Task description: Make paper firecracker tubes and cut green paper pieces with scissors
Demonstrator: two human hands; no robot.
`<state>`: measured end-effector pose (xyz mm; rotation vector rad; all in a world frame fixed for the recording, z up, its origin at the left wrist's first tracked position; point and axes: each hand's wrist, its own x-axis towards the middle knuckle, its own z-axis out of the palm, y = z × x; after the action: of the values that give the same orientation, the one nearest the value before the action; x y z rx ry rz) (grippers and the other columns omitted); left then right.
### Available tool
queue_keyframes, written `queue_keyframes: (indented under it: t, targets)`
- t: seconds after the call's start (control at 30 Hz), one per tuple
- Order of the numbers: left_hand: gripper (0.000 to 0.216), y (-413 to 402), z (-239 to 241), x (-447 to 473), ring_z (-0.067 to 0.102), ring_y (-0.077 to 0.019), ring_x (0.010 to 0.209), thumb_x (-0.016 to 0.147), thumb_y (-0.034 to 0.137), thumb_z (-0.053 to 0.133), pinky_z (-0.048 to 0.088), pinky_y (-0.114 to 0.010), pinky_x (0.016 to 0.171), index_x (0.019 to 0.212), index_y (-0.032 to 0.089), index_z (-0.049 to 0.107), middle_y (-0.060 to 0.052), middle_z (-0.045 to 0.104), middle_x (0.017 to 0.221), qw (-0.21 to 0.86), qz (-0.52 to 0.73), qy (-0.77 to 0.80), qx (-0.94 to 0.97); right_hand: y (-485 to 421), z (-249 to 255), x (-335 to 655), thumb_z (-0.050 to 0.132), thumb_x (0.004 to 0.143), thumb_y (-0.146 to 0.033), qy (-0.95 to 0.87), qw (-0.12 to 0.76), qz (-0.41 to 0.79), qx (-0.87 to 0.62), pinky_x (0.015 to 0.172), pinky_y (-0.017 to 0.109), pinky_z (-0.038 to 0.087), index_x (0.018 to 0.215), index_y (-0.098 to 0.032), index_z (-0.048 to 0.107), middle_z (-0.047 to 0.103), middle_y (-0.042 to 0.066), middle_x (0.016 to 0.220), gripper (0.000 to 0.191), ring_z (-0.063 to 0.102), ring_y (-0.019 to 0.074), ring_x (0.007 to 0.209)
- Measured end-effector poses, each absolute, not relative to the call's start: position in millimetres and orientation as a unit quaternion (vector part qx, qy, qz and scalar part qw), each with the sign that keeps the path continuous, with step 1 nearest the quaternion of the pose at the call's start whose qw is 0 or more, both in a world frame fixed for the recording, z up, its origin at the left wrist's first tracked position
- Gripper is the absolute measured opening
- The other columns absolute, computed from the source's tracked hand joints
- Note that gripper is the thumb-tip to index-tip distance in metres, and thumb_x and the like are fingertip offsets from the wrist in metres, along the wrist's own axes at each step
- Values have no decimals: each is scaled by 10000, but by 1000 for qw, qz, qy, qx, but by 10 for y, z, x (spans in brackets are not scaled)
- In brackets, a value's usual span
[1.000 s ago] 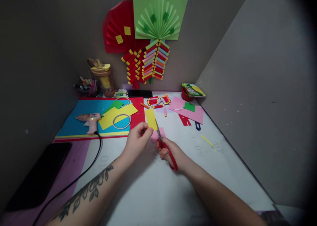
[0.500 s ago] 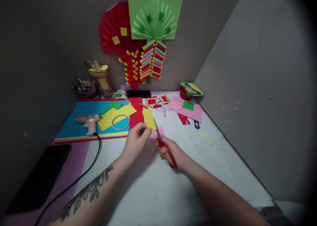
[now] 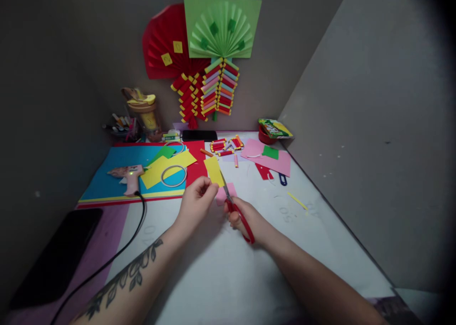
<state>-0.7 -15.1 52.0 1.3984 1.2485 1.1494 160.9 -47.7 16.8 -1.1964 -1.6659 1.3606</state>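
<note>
My left hand (image 3: 200, 195) pinches the lower corner of a small yellow piece of paper (image 3: 213, 170) between thumb and fingers. In my right hand (image 3: 247, 218) is a pair of scissors (image 3: 245, 225) with red handles. Its blades lie along the right edge of the yellow paper, pointing away from me; whether they are cutting into it I cannot tell. A pink square of paper (image 3: 230, 190) lies on the table just under the scissors. Beyond the yellow paper are several small rolled paper tubes (image 3: 226, 147), mostly red with yellow ends.
A pink hot glue gun (image 3: 131, 177) with a black cable rests on coloured paper sheets (image 3: 103, 182) at left. A dark tablet-like slab (image 3: 59, 256) lies nearer me. Pink paper (image 3: 281, 163) and a yellow strip (image 3: 297, 200) are at right. Paper fan decorations (image 3: 223, 30) hang on the wall.
Almost nothing differs. Both hands, the yellow paper and the scissors keep nearly the same place, and the view has shifted very slightly.
</note>
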Motion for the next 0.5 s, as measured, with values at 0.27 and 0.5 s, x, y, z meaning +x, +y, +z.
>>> queue_keyframes:
  t: [0.27, 0.5]
  targets:
    - [209, -152, 540, -2, 408, -101, 589, 775, 331, 540, 332, -210, 562, 641, 181, 483, 41, 462, 602, 465, 465, 504, 560, -474, 205, 1604, 418, 720, -760, -643, 328, 517, -460, 556, 254, 406, 852, -181, 475, 507, 18, 746, 597, 461, 124, 619]
    - [201, -149, 545, -1, 414, -101, 580, 766, 330, 547, 334, -211, 555, 643, 180, 494, 41, 470, 598, 466, 467, 504, 557, -471, 181, 1610, 474, 745, -695, -638, 326, 521, -464, 561, 252, 400, 847, -184, 476, 514, 17, 762, 521, 461, 119, 619]
